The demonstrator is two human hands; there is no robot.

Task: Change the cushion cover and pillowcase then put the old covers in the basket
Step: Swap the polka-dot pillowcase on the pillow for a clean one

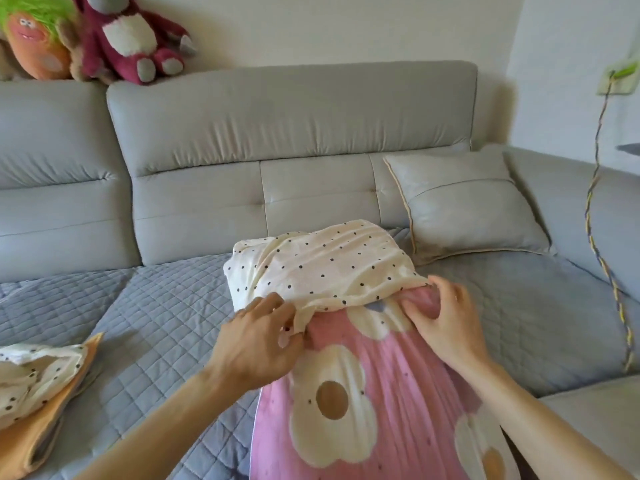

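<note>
While the pink flowered pillow point(381, 393) lies lengthwise on the quilted sofa seat point(156, 306), its far end sits inside a cream polka-dot pillowcase point(322, 261), whose open hem runs across the pillow's middle. The left hand point(258, 336) has a closed grip on the hem's left part, thumb and fingertips pinching a fold of the cream cloth. The right hand point(446, 317) has its fingers curled at the hem's right corner, a tight grip that bunches the cloth there against the pink fabric. A grey cushion point(467, 202) leans on the sofa back just beyond the pillow to the right. At the seat's left edge, another dotted cloth point(31, 372) rests on an orange one point(38, 441). Two plush toys point(128, 36) sit on top of the backrest.
</note>
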